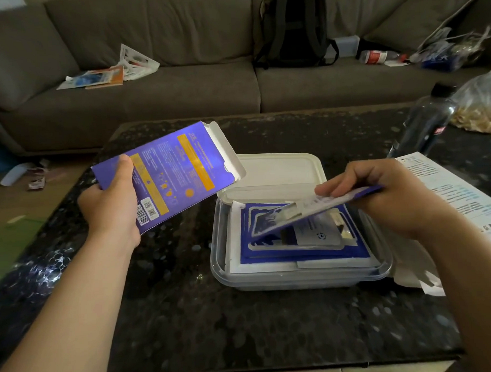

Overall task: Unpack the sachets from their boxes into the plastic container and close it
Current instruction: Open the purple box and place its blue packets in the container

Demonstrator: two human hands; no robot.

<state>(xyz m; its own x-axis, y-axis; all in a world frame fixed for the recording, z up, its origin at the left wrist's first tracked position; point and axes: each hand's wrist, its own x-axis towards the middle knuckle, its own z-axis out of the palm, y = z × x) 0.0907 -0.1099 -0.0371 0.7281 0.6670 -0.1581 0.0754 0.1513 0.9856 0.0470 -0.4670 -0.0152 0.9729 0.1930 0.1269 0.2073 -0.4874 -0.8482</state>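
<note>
- Currently, left hand (111, 207) grips box (168, 174) at its near end: thumb curled over the printed top face, the other fingers hidden underneath.
- Box: purple with orange panels, held clear of the table (187, 313) and tilted. The end flap is open and points far-right, over the left edge of the lid (277, 170).
- Right hand (392, 194) pinches sachet (309, 208) by its right end. Fingers are bent across the top side; thumb not visible.
- Sachet slopes down to the left, its low end inside the container (297, 278), touching or just above the stack (305, 253); cannot tell which.
- Container: clear plastic, uncovered, on the table right of centre. The stack in it is flat blue-and-white sachets.
- Lid: white, lying flat just beyond the container's far rim.
- Table: dark, speckled.
- Paper (461, 195), printed, lies right of the container, partly under the right forearm.
- Bottle (426, 124), dark, stands far right; bag (481, 105) just beyond it.
- Sofa (152, 100) along the far side, with a backpack (294, 31) and loose packaging on the seat.
</note>
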